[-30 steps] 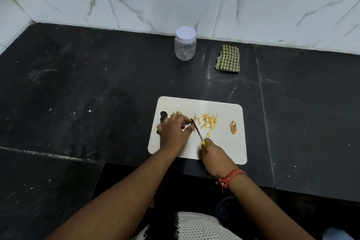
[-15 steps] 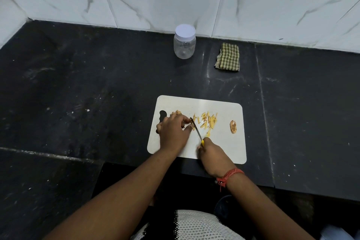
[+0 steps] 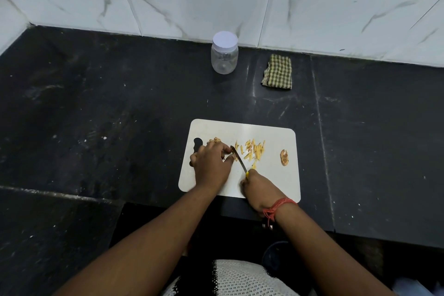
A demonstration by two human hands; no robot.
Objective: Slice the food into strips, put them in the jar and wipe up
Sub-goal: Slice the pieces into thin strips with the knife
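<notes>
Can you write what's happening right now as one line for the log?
step: slicing | left hand: holds food on cutting board | right hand: grips knife | strips: on board | jar: lidded

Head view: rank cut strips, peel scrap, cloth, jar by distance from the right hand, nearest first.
From the right hand:
1. Cut strips, just ahead on the board.
2. Peel scrap, board's right side.
3. Cloth, far right by the wall.
4. Jar, far centre, lid on.

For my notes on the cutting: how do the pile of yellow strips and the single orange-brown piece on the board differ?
The yellow strips are many, thin and long; the orange-brown piece is one rounded, uncut lump. The strips lie beside the knife blade; the piece lies apart, near the right edge. Both rest on the white cutting board.
</notes>
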